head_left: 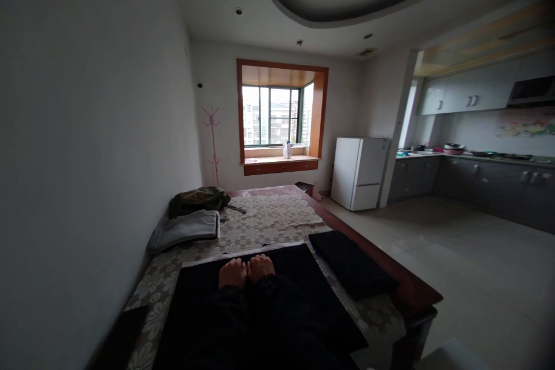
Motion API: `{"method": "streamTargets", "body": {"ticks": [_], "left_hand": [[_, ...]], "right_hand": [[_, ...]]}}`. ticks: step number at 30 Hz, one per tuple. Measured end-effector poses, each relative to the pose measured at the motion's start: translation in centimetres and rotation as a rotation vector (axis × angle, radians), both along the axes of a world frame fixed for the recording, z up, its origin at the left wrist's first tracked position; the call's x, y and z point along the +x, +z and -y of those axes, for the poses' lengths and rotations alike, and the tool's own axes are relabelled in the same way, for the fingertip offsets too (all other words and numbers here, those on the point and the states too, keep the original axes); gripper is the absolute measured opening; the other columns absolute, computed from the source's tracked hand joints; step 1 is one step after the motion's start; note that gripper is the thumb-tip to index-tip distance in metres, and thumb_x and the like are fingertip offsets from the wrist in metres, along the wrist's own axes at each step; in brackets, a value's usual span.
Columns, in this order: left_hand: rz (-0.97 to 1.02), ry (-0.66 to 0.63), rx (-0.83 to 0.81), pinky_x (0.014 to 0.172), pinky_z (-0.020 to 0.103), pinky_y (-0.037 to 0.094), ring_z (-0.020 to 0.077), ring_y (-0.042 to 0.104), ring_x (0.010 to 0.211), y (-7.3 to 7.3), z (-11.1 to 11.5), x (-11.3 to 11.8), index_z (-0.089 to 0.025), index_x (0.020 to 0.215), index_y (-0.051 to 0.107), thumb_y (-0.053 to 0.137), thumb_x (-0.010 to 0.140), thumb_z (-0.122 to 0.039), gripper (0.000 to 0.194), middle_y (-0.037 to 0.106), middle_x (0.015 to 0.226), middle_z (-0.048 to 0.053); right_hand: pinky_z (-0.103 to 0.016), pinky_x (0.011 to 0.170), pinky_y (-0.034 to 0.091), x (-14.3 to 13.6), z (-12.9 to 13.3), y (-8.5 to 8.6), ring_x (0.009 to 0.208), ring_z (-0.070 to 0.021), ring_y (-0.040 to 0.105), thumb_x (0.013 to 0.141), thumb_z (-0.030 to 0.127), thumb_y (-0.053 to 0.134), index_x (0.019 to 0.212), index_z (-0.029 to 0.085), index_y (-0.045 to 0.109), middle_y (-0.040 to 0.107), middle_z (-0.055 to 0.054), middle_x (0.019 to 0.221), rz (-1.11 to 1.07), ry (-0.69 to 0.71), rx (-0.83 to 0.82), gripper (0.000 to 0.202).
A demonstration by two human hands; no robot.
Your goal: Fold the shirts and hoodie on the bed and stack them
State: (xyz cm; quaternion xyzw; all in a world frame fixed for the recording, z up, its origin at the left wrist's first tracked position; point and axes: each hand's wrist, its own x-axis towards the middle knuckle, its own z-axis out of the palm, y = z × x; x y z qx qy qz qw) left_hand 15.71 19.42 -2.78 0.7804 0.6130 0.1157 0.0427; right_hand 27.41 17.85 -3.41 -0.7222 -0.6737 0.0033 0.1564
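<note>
A large black cloth [321, 295] with a pale strip along its far edge lies spread on the table in front of me. My left hand [233, 273] and my right hand [261, 267] are side by side at that far edge, thumbs almost meeting. Both have their fingers curled down onto the cloth, pinching it near the edge; the fingertips are hidden. To the right, a folded black cloth [353, 263] rests apart from my hands. My dark sleeves blend into the black fabric.
A floral tablecloth [277, 211] covers the dark red wooden table [416, 289]. At the left by the wall lie folded grey fabric [186, 230] and a dark green backpack [202, 199]. Farther off stand a pink coat rack [212, 139], a white fridge [358, 167] and kitchen cabinets [477, 185].
</note>
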Motion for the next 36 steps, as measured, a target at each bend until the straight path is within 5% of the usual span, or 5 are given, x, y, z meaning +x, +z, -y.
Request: {"method": "streamTargets", "body": {"ticks": [10, 27, 36], "left_hand": [[-0.008, 0.041, -0.082, 0.086, 0.037, 0.050, 0.0286, 0.073, 0.102, 0.8, 0.3, 0.1, -0.020, 0.099, 0.079, 0.038, 0.100, -0.038, 0.044, 0.078, 0.107, 0.015], [-0.007, 0.048, -0.106, 0.094, 0.043, 0.052, 0.0226, 0.071, 0.102, 0.7, 0.0, 0.0, -0.017, 0.109, 0.073, 0.043, 0.101, -0.051, 0.046, 0.077, 0.111, 0.011], [-0.007, 0.052, -0.097, 0.089, 0.036, 0.051, 0.0280, 0.072, 0.106, 0.8, 0.1, 0.1, -0.022, 0.099, 0.079, 0.036, 0.101, -0.043, 0.048, 0.078, 0.109, 0.015]], "right_hand": [[-0.033, 0.094, 0.047, -0.2, 0.4, 0.5, 0.114, -0.0272, 0.067, 0.099, 0.032, 0.051, 0.099, 0.016, 0.079, 0.077, -0.014, 0.112, -0.003, -0.029, -0.032, 0.032], [-0.035, 0.087, 0.054, -0.6, 0.5, 1.5, 0.100, -0.0277, 0.076, 0.099, 0.037, 0.050, 0.099, 0.019, 0.082, 0.079, -0.018, 0.103, 0.027, -0.045, -0.110, 0.036], [-0.036, 0.085, 0.056, -0.7, 0.4, 1.6, 0.098, -0.0288, 0.076, 0.098, 0.037, 0.051, 0.096, 0.019, 0.082, 0.080, -0.017, 0.100, 0.029, -0.023, -0.118, 0.036]]}}
